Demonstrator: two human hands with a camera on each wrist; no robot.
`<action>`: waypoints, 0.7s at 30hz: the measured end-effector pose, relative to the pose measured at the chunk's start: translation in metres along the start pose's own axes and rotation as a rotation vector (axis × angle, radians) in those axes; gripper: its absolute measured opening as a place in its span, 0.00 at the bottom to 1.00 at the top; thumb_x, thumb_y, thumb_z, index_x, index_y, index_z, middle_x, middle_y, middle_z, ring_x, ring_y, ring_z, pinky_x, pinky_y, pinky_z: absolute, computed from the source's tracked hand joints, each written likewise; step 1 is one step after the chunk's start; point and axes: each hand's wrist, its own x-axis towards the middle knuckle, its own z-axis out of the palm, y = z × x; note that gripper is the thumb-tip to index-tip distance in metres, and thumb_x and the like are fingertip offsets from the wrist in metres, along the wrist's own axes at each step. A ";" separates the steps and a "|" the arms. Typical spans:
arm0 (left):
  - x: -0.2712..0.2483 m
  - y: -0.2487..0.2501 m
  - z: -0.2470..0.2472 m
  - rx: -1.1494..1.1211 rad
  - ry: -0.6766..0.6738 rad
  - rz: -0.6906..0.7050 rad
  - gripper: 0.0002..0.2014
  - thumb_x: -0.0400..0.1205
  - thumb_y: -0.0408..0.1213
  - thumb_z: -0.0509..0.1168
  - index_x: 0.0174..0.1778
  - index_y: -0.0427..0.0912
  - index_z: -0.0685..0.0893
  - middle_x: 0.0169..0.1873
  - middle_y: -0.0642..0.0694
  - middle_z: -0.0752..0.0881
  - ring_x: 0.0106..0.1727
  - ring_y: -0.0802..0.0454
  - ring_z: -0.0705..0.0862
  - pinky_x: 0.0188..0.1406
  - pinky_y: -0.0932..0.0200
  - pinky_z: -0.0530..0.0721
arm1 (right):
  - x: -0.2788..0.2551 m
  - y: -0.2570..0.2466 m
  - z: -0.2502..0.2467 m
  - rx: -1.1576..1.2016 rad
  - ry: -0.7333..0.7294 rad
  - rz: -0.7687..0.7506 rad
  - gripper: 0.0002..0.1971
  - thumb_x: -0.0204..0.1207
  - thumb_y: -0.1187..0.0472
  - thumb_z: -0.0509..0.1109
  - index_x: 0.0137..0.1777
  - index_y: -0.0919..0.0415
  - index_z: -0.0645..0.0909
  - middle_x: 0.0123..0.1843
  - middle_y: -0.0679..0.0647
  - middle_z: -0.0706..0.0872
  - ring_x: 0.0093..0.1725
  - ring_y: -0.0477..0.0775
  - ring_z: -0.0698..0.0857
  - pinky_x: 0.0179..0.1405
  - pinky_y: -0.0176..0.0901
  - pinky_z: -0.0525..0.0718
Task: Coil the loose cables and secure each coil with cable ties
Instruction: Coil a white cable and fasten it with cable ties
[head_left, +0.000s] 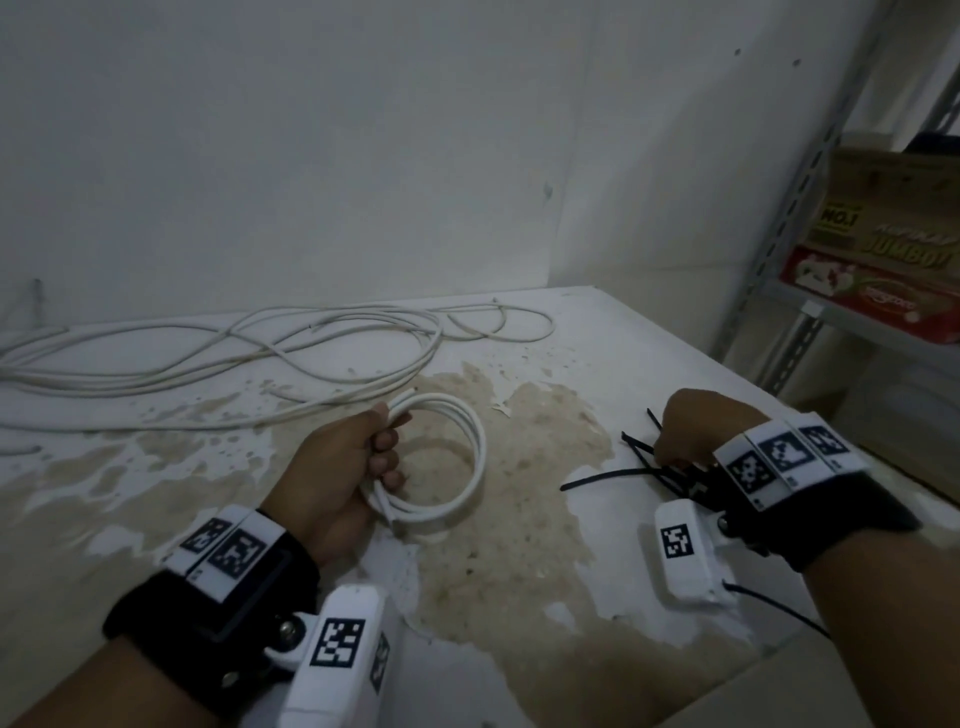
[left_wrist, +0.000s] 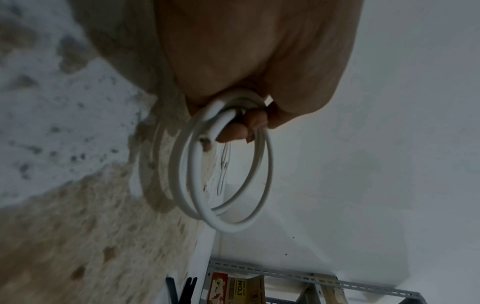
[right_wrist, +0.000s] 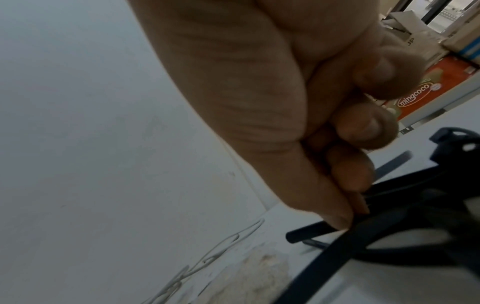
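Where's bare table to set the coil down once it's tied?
Free: the stained patch between the left hand, holding the white coil, and the black cable ties under the right hand; also the near strip between both wrists. Crowded: the back left, where loose cables sprawl along the wall.

Beyond the right hand (head_left: 696, 431), a brown carton (head_left: 893, 218) on the metal shelf (head_left: 852, 322) reads "NO.1" on a yellow label and "JUMBO" in large letters; the same "NO.1" shows in the left wrist view. Under it a red box (right_wrist: 428, 88) carries the brand "mingcoco". A grey box (right_wrist: 405, 26) behind shows "JP"
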 end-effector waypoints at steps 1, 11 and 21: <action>0.001 0.001 -0.001 -0.001 -0.005 0.013 0.12 0.88 0.37 0.55 0.49 0.32 0.79 0.22 0.51 0.69 0.17 0.59 0.64 0.14 0.67 0.68 | 0.002 0.001 0.000 0.006 0.003 -0.002 0.18 0.77 0.62 0.66 0.26 0.60 0.69 0.28 0.51 0.73 0.26 0.46 0.71 0.22 0.34 0.67; 0.009 0.015 -0.018 -0.080 0.014 0.128 0.06 0.87 0.34 0.54 0.45 0.39 0.72 0.27 0.48 0.72 0.17 0.59 0.65 0.16 0.66 0.70 | -0.061 -0.058 -0.053 0.399 0.557 -0.666 0.12 0.74 0.60 0.66 0.31 0.48 0.72 0.28 0.47 0.78 0.27 0.44 0.75 0.26 0.38 0.68; 0.020 0.030 -0.034 -0.064 0.219 0.208 0.11 0.87 0.31 0.55 0.37 0.42 0.72 0.26 0.48 0.70 0.16 0.59 0.63 0.14 0.67 0.65 | -0.080 -0.138 -0.045 0.217 0.227 -1.111 0.11 0.81 0.59 0.63 0.49 0.59 0.87 0.44 0.48 0.87 0.43 0.44 0.82 0.46 0.34 0.77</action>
